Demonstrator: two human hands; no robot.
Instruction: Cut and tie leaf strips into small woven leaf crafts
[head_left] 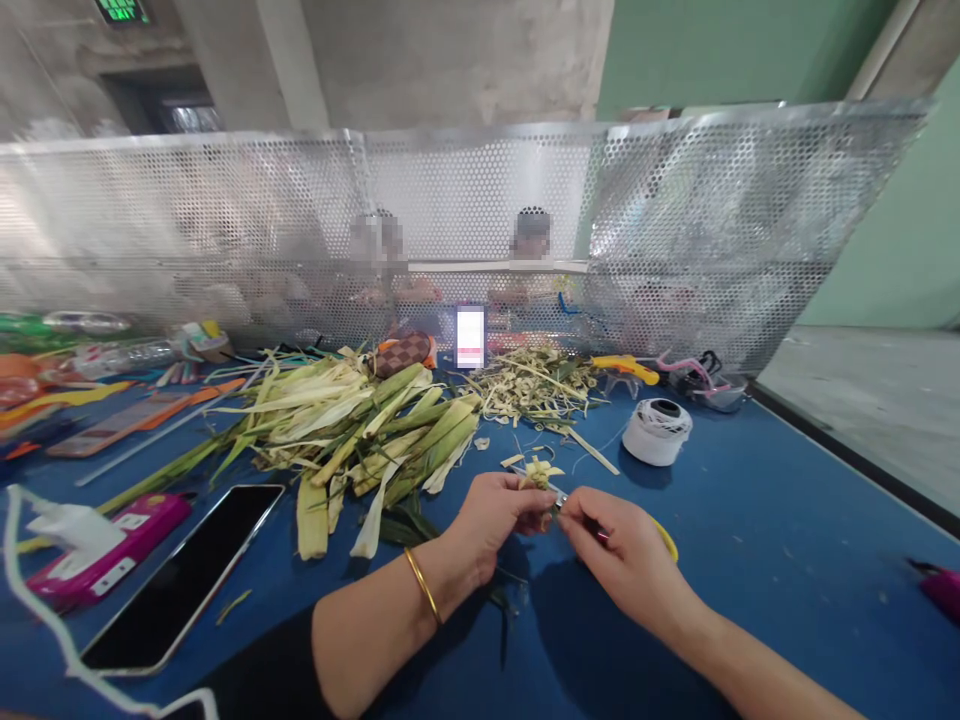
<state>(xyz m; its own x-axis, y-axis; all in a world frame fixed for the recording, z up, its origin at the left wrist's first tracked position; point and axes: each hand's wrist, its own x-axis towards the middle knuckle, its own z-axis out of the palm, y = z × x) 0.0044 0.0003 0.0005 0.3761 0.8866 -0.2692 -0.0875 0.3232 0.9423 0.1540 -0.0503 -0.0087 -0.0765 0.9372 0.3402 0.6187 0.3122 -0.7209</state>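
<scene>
Above the blue table [750, 540], my left hand [491, 520] is closed around a small bundle of pale leaf strips [538, 470], whose tips stick up above my fingers. My right hand [626, 555] is closed on scissors with a yellow handle [666, 540]; their blades meet the bundle between my hands. A gold bangle [424, 585] circles my left wrist. A heap of green and pale leaves [360, 420] lies just beyond my left hand.
A white thread spool [657, 430] stands right of the hands. Cut scraps [532, 385] pile up behind. A dark phone [187, 575] and pink case [105, 550] lie at left. A perforated metal screen [675, 230] closes the back, with people behind it.
</scene>
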